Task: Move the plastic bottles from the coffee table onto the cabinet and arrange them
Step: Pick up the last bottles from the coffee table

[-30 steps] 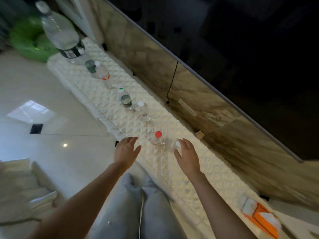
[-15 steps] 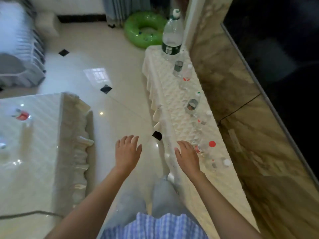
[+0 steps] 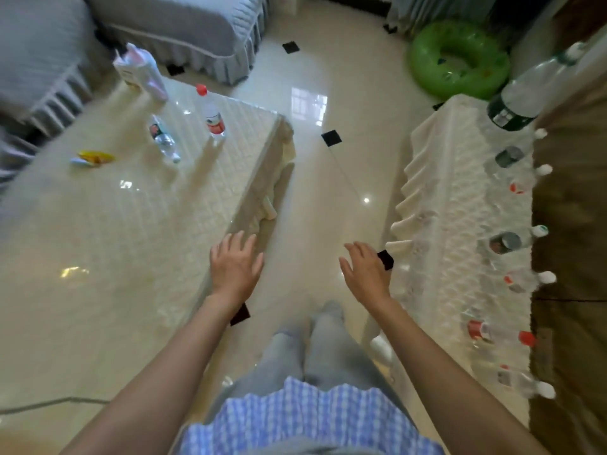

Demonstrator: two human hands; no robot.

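1. The scene is viewed from above, down along two bare forearms stretched over a glossy tiled floor (image 3: 328, 103), with grey trouser legs and a blue checked hem seen below.
2. The left hand (image 3: 235, 266) is held flat and released, fingers straight, over the near edge of the coffee bench (image 3: 138, 244); nothing is gripped.
3. The right hand (image 3: 366, 274) is likewise spread and empty, hovering just beside the cabinet (image 3: 440, 178), which is draped in a white quilted cover.
4. Two plastic bottles are left on the coffee bench, well apart from both hands: a red-capped bottle (image 3: 213, 114) standing upright, and a red-labelled bottle (image 3: 163, 139) beside it, apparently lying on its side, though blur makes this uncertain.
5. A white packet (image 3: 141, 72) and a yellow wrapper (image 3: 93, 157) are also seen on that bench.
6. Along the cabinet's far edge a row of clear bottles is arranged: a large dark-labelled bottle (image 3: 532, 93) at the far end, then smaller ones, among them a green-capped bottle (image 3: 515, 239) and a bottle with a red cap (image 3: 499, 333).
7. A green swim ring (image 3: 458, 60) lies on the floor beyond the cabinet, and a grey sofa (image 3: 184, 24) is placed behind the coffee bench.
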